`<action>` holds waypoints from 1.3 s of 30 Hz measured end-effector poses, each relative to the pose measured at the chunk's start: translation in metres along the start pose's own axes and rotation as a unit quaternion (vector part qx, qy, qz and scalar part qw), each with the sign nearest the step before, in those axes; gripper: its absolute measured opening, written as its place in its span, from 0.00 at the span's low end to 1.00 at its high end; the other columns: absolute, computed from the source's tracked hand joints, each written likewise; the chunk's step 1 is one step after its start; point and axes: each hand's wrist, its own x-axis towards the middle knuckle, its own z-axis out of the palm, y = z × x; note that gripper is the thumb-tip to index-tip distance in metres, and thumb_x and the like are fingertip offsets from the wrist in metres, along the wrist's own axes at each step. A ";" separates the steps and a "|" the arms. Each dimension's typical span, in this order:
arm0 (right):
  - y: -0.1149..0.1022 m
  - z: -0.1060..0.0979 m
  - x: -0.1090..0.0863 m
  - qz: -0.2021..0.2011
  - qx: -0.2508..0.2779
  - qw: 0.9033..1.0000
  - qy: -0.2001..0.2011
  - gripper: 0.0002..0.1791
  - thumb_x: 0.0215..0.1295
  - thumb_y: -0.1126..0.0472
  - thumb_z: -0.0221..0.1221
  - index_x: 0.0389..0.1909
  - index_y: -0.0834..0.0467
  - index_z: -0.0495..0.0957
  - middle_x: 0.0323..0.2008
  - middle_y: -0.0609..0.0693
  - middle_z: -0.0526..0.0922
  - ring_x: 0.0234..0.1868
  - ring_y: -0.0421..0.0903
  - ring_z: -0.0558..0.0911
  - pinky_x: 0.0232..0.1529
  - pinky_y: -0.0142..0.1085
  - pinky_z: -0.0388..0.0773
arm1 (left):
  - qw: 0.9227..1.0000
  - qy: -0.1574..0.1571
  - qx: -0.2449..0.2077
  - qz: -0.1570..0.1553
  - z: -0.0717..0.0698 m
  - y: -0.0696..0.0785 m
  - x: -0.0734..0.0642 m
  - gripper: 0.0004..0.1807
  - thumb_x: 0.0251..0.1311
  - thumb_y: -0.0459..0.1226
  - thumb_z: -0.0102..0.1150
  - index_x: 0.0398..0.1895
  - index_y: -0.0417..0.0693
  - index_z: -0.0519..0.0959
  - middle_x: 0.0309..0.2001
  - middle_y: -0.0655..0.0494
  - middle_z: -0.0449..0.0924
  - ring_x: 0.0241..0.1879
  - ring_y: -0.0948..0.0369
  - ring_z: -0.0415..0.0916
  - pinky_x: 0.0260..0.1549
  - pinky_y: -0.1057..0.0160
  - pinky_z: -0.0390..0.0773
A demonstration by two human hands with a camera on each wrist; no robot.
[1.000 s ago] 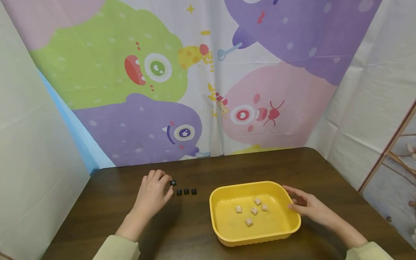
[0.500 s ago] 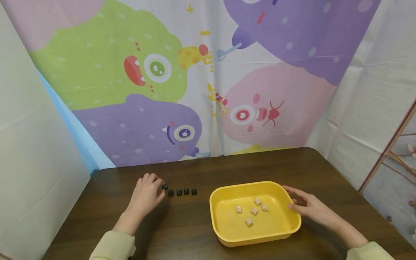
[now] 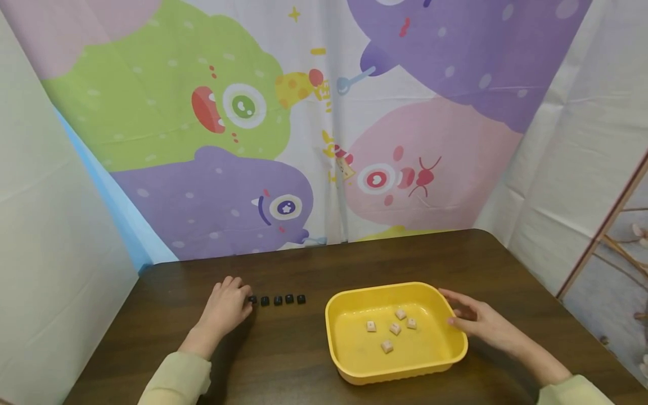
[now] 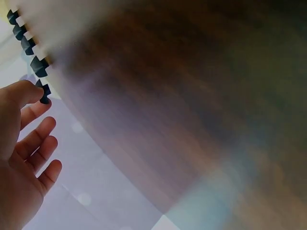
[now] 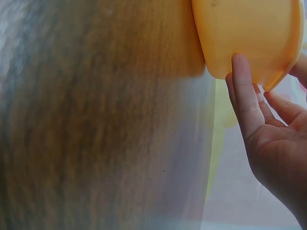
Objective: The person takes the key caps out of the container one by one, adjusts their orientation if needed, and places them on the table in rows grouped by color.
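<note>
My left hand pinches a black keycap between thumb and index finger, at the left end of a row on the table. In the left wrist view the other fingers are spread loosely away from it. Several more black keycaps extend to the right in a nearly straight line with small gaps. A yellow plastic tub stands right of the row, with several beige keycaps scattered on its floor. My right hand grips the tub's right side, thumb over the rim and fingers along the outer wall.
The dark wooden table ends at a patterned cloth hanging behind it. White cloth walls flank it on both sides. A strip of bare tabletop separates the row from the tub.
My left hand has moved left and toward me, bringing its black keycap down into line at the row's left end. An earlier keycap was released beside it. The right hand and tub stay put.
</note>
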 end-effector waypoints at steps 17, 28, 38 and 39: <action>-0.002 0.001 -0.001 0.006 -0.005 1.000 0.005 0.33 0.67 0.62 0.54 0.70 0.64 0.54 0.63 0.72 0.63 0.52 0.42 0.78 0.39 0.38 0.80 | 0.999 -0.042 0.016 -0.007 0.004 -0.001 0.002 0.08 0.45 0.36 0.69 0.31 0.47 0.82 0.31 0.54 0.75 0.35 0.53 0.68 0.32 0.55 0.66; 0.001 0.000 0.001 0.012 -0.010 1.000 0.008 0.33 0.67 0.62 0.54 0.70 0.63 0.54 0.63 0.71 0.64 0.51 0.41 0.79 0.39 0.38 0.80 | 0.999 -0.016 0.042 0.016 -0.008 0.011 0.006 0.12 0.44 0.34 0.69 0.33 0.43 0.80 0.31 0.52 0.75 0.35 0.52 0.68 0.34 0.55 0.66; -0.001 0.000 -0.001 0.009 -0.008 1.000 0.004 0.33 0.67 0.62 0.54 0.70 0.65 0.53 0.62 0.72 0.64 0.51 0.41 0.79 0.39 0.39 0.80 | 0.998 0.007 0.049 0.029 -0.023 0.022 0.012 0.11 0.44 0.37 0.69 0.27 0.47 0.75 0.28 0.54 0.72 0.33 0.53 0.66 0.32 0.56 0.64; -0.001 0.000 -0.001 0.011 -0.006 1.000 0.005 0.33 0.67 0.62 0.54 0.70 0.64 0.53 0.62 0.72 0.64 0.50 0.40 0.79 0.39 0.39 0.80 | 0.998 0.010 0.050 0.030 -0.025 0.024 0.013 0.11 0.44 0.37 0.69 0.27 0.47 0.75 0.28 0.54 0.71 0.33 0.53 0.66 0.32 0.56 0.64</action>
